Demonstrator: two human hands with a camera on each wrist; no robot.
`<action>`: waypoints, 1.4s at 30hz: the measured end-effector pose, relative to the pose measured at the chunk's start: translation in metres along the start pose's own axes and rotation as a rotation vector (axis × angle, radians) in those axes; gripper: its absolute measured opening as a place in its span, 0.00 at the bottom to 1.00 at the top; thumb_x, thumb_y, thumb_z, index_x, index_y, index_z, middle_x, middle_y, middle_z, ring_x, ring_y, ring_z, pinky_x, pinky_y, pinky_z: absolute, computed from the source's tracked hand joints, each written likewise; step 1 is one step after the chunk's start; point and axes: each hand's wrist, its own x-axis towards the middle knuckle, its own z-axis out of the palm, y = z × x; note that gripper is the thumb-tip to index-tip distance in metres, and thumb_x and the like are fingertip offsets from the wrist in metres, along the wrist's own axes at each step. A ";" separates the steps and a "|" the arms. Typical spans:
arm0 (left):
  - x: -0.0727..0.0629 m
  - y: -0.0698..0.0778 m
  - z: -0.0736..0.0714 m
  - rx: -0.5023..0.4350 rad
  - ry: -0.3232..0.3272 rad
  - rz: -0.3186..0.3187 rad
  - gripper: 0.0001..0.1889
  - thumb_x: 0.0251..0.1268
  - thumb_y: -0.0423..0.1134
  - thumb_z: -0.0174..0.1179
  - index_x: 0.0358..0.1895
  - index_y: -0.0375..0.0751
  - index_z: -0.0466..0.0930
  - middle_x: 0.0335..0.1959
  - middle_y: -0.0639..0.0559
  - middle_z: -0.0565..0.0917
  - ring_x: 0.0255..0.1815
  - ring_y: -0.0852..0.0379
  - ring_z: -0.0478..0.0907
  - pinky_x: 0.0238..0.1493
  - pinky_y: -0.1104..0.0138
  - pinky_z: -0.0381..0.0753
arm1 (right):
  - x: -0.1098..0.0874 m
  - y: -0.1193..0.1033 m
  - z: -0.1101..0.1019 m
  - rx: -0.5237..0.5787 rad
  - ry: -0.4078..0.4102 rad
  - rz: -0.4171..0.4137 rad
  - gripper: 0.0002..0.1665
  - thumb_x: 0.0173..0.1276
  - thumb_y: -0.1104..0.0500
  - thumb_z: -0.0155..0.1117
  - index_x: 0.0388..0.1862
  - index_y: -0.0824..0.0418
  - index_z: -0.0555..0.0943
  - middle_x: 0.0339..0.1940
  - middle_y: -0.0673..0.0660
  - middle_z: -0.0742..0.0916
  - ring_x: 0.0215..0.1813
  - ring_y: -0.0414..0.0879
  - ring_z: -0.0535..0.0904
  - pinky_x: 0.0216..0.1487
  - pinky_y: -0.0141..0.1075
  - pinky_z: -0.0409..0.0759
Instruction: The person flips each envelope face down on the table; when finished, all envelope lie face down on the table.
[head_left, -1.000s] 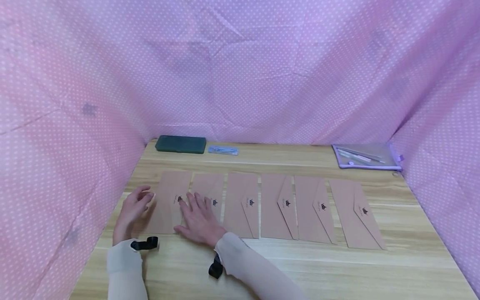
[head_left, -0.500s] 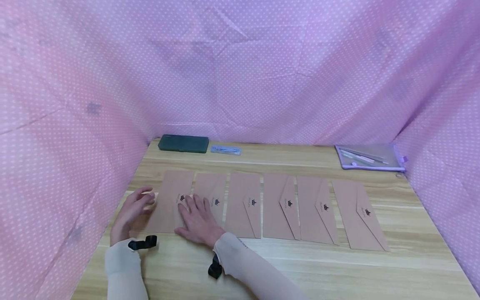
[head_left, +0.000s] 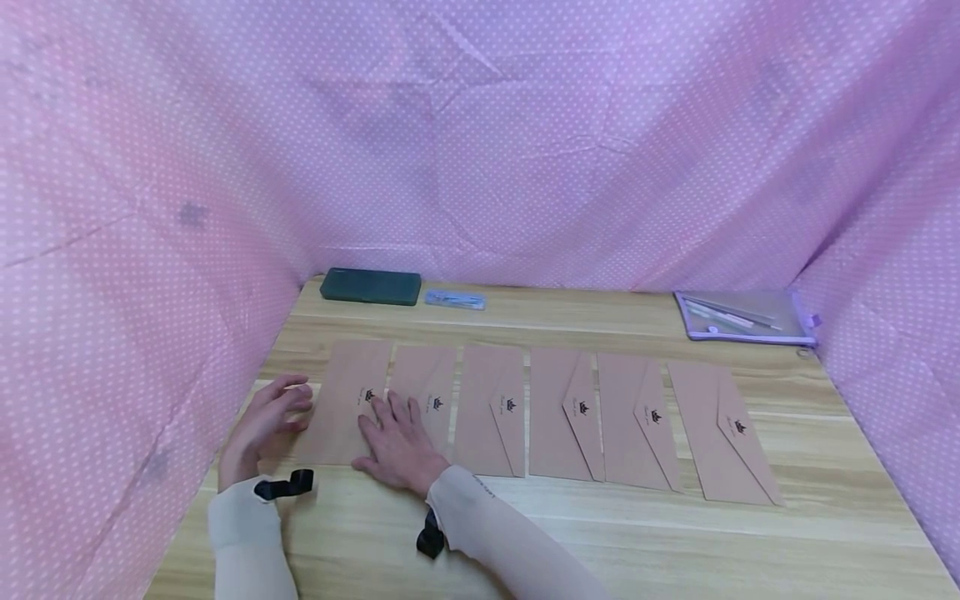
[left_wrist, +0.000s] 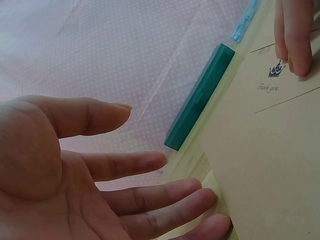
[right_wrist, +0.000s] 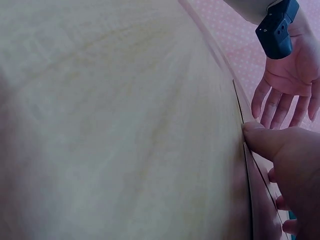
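Note:
Several brown paper envelopes lie side by side in a row across the table, each printed with a dark crown. On the leftmost envelope [head_left: 348, 375] and the second envelope [head_left: 423, 367], my right hand [head_left: 401, 446] rests palm down with spread fingers. My left hand [head_left: 266, 425] is beside the leftmost envelope's left edge, its fingers relaxed and holding nothing. In the left wrist view the left palm [left_wrist: 65, 190] faces the camera, fingertips close to the envelope [left_wrist: 265, 165]; I cannot tell whether they touch it. The right thumb [right_wrist: 265, 140] lies over an envelope edge in the right wrist view.
At the back left is a dark green case [head_left: 371, 286], with a small blue-and-clear packet [head_left: 455, 300] to its right. A purple-edged clear pouch [head_left: 750, 337] with pens inside lies at the back right. Pink dotted cloth [head_left: 480, 167] walls in the wooden table [head_left: 570, 542].
The head view has shifted a little, so the table's things sit slightly farther right in it. Both hands keep nearly the same pose, and the envelopes stay in their row.

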 end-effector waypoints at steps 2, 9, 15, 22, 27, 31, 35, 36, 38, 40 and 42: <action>0.000 0.000 -0.001 -0.016 -0.003 -0.003 0.32 0.78 0.48 0.48 0.74 0.30 0.54 0.51 0.59 0.75 0.47 0.70 0.76 0.47 0.66 0.86 | 0.000 0.000 0.000 0.000 0.004 0.001 0.39 0.70 0.27 0.49 0.74 0.43 0.67 0.81 0.53 0.64 0.82 0.55 0.56 0.79 0.55 0.61; 0.000 0.000 -0.003 -0.055 -0.022 0.006 0.32 0.79 0.49 0.47 0.74 0.29 0.54 0.46 0.66 0.77 0.47 0.71 0.77 0.47 0.68 0.86 | -0.001 -0.001 -0.001 0.030 0.010 0.012 0.38 0.70 0.28 0.50 0.73 0.42 0.68 0.81 0.52 0.65 0.82 0.56 0.56 0.78 0.56 0.61; 0.001 -0.003 -0.004 -0.148 -0.044 -0.013 0.22 0.79 0.47 0.46 0.66 0.37 0.65 0.43 0.67 0.79 0.46 0.70 0.79 0.46 0.69 0.85 | 0.000 -0.001 0.001 0.038 0.006 0.020 0.38 0.70 0.27 0.50 0.73 0.42 0.68 0.81 0.52 0.64 0.82 0.56 0.56 0.78 0.57 0.60; -0.001 -0.007 -0.006 -0.350 -0.052 -0.018 0.09 0.81 0.47 0.43 0.47 0.59 0.75 0.37 0.67 0.84 0.42 0.68 0.82 0.43 0.70 0.85 | 0.000 -0.002 0.001 0.046 -0.003 0.026 0.38 0.70 0.27 0.50 0.73 0.42 0.68 0.82 0.52 0.64 0.83 0.55 0.55 0.78 0.57 0.60; -0.001 -0.008 -0.007 -0.422 -0.080 0.011 0.13 0.81 0.46 0.43 0.41 0.63 0.79 0.36 0.65 0.87 0.41 0.67 0.84 0.44 0.71 0.85 | 0.000 -0.002 0.001 0.050 0.006 0.027 0.39 0.70 0.28 0.50 0.73 0.43 0.68 0.81 0.52 0.65 0.83 0.55 0.56 0.78 0.57 0.60; 0.000 -0.007 -0.008 -0.439 -0.092 0.017 0.13 0.81 0.45 0.43 0.42 0.63 0.79 0.36 0.64 0.87 0.41 0.67 0.84 0.42 0.72 0.85 | 0.000 -0.002 0.000 0.059 0.008 0.025 0.39 0.70 0.28 0.50 0.73 0.43 0.67 0.81 0.52 0.65 0.83 0.55 0.55 0.78 0.57 0.60; -0.002 -0.004 -0.009 -0.434 -0.084 0.016 0.12 0.81 0.46 0.44 0.43 0.64 0.79 0.36 0.65 0.87 0.40 0.67 0.83 0.41 0.72 0.84 | 0.001 -0.002 -0.001 0.061 0.005 0.022 0.39 0.70 0.28 0.51 0.73 0.45 0.67 0.81 0.53 0.65 0.83 0.52 0.57 0.79 0.56 0.60; -0.002 -0.004 -0.009 -0.435 -0.080 0.015 0.12 0.81 0.46 0.44 0.43 0.63 0.79 0.36 0.64 0.88 0.40 0.67 0.83 0.41 0.71 0.84 | 0.001 -0.003 -0.002 0.060 0.003 0.019 0.39 0.70 0.28 0.52 0.73 0.46 0.68 0.81 0.53 0.65 0.82 0.51 0.58 0.79 0.55 0.60; -0.003 -0.003 -0.009 -0.435 -0.076 0.009 0.12 0.81 0.47 0.45 0.43 0.64 0.79 0.36 0.64 0.88 0.40 0.67 0.83 0.41 0.71 0.84 | 0.002 -0.003 -0.003 0.058 0.000 0.009 0.39 0.70 0.29 0.52 0.72 0.48 0.68 0.81 0.53 0.65 0.82 0.50 0.59 0.79 0.53 0.60; -0.003 -0.002 -0.010 -0.440 -0.075 0.009 0.12 0.81 0.47 0.45 0.43 0.64 0.80 0.36 0.64 0.88 0.40 0.66 0.83 0.41 0.71 0.84 | 0.003 -0.004 -0.003 0.056 -0.008 -0.002 0.40 0.71 0.29 0.52 0.73 0.49 0.68 0.81 0.53 0.65 0.81 0.48 0.61 0.79 0.51 0.61; -0.004 -0.001 -0.010 -0.438 -0.077 0.016 0.12 0.81 0.47 0.45 0.43 0.64 0.80 0.37 0.64 0.88 0.40 0.66 0.83 0.42 0.71 0.85 | 0.003 -0.005 -0.004 0.066 -0.013 -0.012 0.40 0.71 0.30 0.52 0.73 0.51 0.68 0.81 0.53 0.64 0.81 0.47 0.61 0.80 0.49 0.61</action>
